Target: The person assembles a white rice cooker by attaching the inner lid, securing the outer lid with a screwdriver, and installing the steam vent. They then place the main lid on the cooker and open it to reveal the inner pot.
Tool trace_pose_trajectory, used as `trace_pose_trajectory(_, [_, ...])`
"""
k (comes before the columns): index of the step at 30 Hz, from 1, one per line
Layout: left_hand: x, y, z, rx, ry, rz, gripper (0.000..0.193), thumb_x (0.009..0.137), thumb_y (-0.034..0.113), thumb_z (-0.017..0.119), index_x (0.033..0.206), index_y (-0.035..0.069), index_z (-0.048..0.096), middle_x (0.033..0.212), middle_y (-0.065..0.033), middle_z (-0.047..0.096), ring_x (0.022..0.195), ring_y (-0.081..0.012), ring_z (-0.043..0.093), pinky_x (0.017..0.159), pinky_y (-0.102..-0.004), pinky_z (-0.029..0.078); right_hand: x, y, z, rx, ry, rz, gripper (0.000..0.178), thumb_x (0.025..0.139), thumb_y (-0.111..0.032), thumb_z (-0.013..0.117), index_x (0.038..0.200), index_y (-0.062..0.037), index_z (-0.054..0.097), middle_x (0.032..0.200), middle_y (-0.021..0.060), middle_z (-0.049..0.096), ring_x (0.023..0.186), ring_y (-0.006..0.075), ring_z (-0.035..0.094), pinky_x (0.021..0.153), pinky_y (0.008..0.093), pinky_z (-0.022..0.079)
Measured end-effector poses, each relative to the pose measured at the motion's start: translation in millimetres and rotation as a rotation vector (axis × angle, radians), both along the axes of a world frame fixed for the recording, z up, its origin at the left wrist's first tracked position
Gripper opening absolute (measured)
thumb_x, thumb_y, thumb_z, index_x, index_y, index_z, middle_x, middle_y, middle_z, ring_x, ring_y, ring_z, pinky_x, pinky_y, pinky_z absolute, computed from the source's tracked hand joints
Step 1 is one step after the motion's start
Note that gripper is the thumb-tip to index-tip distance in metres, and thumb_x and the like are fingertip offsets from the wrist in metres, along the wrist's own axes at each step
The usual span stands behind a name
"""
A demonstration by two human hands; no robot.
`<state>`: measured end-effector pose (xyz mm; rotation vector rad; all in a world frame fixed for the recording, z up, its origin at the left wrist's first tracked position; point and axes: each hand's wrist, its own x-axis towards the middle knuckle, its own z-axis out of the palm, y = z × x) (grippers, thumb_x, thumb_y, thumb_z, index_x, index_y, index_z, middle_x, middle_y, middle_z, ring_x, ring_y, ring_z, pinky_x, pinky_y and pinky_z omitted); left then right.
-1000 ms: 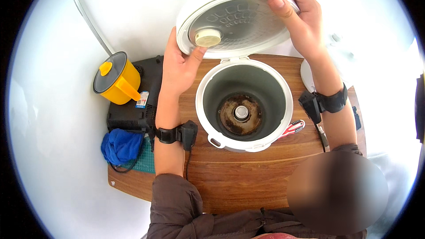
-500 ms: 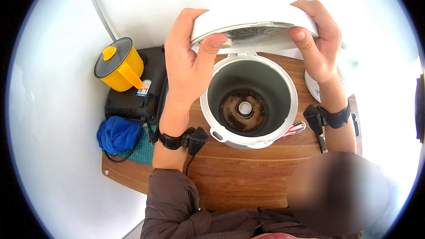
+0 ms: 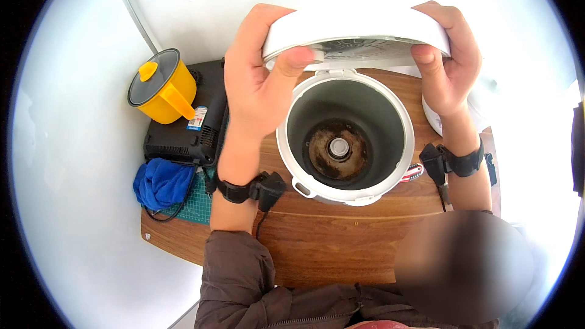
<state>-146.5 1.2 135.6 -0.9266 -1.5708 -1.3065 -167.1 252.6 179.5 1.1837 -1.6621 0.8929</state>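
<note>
A white rice cooker lid point(image 3: 359, 27) is held raised above the back of the cooker, its underside tilted toward me. My left hand point(image 3: 262, 79) grips its left edge, thumb on the underside and fingers over the top. On the right edge, my right hand point(image 3: 448, 61) holds it the same way. Below stands the rice cooker body point(image 3: 409, 140), white-rimmed, with no inner pot in it. Its grey inside shows a brown-stained heating plate point(image 3: 323, 157) with a round metal button in the middle. I cannot tell whether the lid is joined to the hinge behind.
At left, a yellow pot with a dark lid point(image 3: 177, 88) stands on a black appliance point(image 3: 177, 137). A blue cloth point(image 3: 163, 184) lies on a green cutting mat point(image 3: 198, 201). Right of the cooker are a red-and-white handle point(image 3: 413, 173) and a white rounded object point(image 3: 431, 116). The wooden table point(image 3: 341, 244) carries everything.
Both hands and the lid have shifted slightly up and to the right. The lid's underside shows a little less. The cooker appears slightly further right in view.
</note>
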Motion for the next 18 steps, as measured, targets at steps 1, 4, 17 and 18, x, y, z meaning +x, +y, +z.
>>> trace_pose_trajectory(1, [-3, -4, 1, -0.025, 0.033, -0.05, 0.043, 0.102, 0.04, 0.065, 0.117, 0.0, 0.063, 0.097, -0.0073, 0.067, 0.086, -0.0164, 0.064, 0.078, -0.0278, 0.05, -1, 1, 0, -0.008, -0.012, 0.008, 0.04, 0.093, -0.037, 0.079, 0.105, -0.0007, 0.068, 0.085, 0.0061, 0.071, 0.076, 0.0122, 0.066, 0.07, 0.0245, 0.052])
trace_pose_trajectory(4, [1, -9, 4, -0.084, 0.041, 0.031, 0.047, 0.107, 0.042, 0.056, 0.124, -0.001, 0.062, 0.1, -0.0092, 0.067, 0.089, -0.0177, 0.064, 0.082, -0.0282, 0.05, -1, 4, -3, -0.014, -0.087, 0.003, 0.047, 0.094, -0.044, 0.074, 0.11, -0.0002, 0.068, 0.093, 0.0054, 0.071, 0.083, 0.012, 0.064, 0.075, 0.0246, 0.05])
trace_pose_trajectory(17, [0, -9, -6, -0.095, -0.066, 0.144, 0.057, 0.11, 0.048, 0.046, 0.129, -0.004, 0.057, 0.112, -0.0096, 0.066, 0.103, -0.0161, 0.059, 0.092, -0.0286, 0.045, -28, 44, -56, 0.063, -0.445, -0.091, 0.058, 0.087, -0.029, 0.085, 0.133, -0.005, 0.058, 0.114, 0.0076, 0.072, 0.106, 0.0182, 0.068, 0.092, 0.033, 0.053])
trace_pose_trajectory(18, [-1, -9, -7, -0.085, -0.057, 0.143, 0.058, 0.11, 0.049, 0.046, 0.129, -0.005, 0.057, 0.112, -0.0098, 0.066, 0.103, -0.0162, 0.059, 0.092, -0.0287, 0.046, -31, 47, -58, 0.119, -0.499, -0.142, 0.059, 0.085, -0.025, 0.087, 0.133, -0.0058, 0.058, 0.116, 0.0076, 0.073, 0.108, 0.019, 0.069, 0.093, 0.0339, 0.053])
